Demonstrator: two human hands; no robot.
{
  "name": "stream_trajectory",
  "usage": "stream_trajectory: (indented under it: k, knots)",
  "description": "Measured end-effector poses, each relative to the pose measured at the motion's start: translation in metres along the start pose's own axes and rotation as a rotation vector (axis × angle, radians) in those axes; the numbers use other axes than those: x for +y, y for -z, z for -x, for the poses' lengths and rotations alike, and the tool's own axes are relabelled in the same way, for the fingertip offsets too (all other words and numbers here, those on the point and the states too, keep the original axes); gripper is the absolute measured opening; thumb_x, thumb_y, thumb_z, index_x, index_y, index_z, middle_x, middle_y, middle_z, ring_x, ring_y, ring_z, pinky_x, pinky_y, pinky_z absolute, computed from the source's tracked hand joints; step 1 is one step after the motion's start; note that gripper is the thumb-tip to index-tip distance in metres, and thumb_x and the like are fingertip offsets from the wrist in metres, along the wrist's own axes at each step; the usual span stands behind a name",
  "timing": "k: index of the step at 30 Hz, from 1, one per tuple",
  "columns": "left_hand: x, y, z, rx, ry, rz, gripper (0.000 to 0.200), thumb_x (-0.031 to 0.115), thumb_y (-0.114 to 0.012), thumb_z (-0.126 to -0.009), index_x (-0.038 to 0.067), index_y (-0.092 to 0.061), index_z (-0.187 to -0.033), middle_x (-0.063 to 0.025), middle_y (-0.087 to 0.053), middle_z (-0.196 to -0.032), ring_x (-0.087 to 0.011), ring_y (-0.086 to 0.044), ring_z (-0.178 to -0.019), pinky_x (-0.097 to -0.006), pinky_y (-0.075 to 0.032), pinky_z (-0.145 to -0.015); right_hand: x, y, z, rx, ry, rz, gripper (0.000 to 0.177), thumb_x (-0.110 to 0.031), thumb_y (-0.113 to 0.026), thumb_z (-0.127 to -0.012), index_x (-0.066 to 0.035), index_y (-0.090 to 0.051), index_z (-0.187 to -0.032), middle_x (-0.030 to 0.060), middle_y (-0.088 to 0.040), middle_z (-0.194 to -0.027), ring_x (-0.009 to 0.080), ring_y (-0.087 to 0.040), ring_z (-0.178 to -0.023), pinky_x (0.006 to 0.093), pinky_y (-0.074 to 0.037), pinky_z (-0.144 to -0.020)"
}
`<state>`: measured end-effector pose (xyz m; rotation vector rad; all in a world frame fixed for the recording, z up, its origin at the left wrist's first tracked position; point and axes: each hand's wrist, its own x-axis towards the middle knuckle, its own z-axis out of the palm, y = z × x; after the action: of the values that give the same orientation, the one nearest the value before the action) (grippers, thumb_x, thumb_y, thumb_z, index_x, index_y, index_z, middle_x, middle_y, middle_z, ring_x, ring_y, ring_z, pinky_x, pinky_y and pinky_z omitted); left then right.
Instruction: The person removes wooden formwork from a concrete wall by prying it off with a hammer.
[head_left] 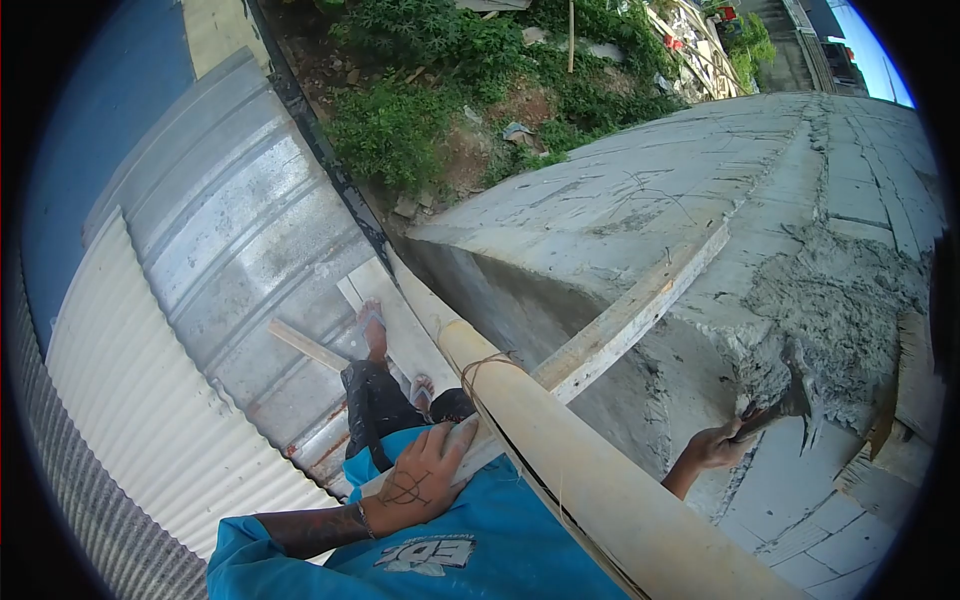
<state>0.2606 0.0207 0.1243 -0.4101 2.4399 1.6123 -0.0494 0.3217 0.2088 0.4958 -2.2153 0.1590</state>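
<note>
My left hand (420, 478) lies over the near end of a long wooden board (640, 305), its fingers bent around the edge close to my blue shirt. That board passes beneath a thick bamboo pole (590, 445) and reaches over the concrete surface. Farther right, my right hand (715, 448) is closed on the handle of a trowel (790, 402). The trowel's blade, partly smeared with grey, meets rough wet mortar (840, 295) on the block wall (790, 480).
I stand in sandals on a plank (395, 325) over metal roofing sheets (240, 240). Corrugated white sheeting (140, 390) lies at left. A short wood strip (305, 343) rests near my feet. Wire (490, 368) binds the bamboo. Beyond a drop are bushes (390, 140).
</note>
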Motion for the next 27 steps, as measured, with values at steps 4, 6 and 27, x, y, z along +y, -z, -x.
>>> stream_trajectory:
  k: [4,6,27]
  knots:
    - [-0.001,-0.002,0.001,0.006,-0.001,-0.005,0.079,0.022,-0.077,-0.074,0.002,-0.038,-0.14,-0.0212,-0.047,-0.121,-0.0357,-0.052,-0.111,-0.0423,-0.047,-0.094,-0.017,-0.005,-0.009,0.076,0.056,-0.054,0.047,-0.033,-0.047,-0.1,0.007,-0.058,-0.123,0.0212,-0.066,-0.113,0.0314,-0.065,-0.1,0.0376,-0.049,-0.083]
    - [-0.001,-0.001,0.001,0.0,0.002,-0.004,0.079,0.022,-0.077,-0.074,0.002,-0.037,-0.14,-0.0212,-0.047,-0.121,-0.0358,-0.052,-0.111,-0.0421,-0.047,-0.094,-0.021,-0.008,-0.012,0.132,0.063,-0.065,0.06,-0.047,-0.049,-0.098,0.009,-0.06,-0.116,0.0228,-0.066,-0.104,0.0344,-0.066,-0.089,0.0407,-0.049,-0.073]
    - [0.004,0.002,-0.001,-0.02,0.013,0.006,0.076,0.02,-0.073,-0.078,0.001,-0.036,-0.141,-0.0214,-0.047,-0.12,-0.0365,-0.055,-0.107,-0.0414,-0.048,-0.092,-0.008,-0.002,-0.003,0.069,-0.019,0.08,0.06,-0.051,-0.053,-0.095,0.007,-0.061,-0.108,0.0172,-0.064,-0.083,0.0349,-0.059,-0.066,0.0406,-0.046,-0.061]
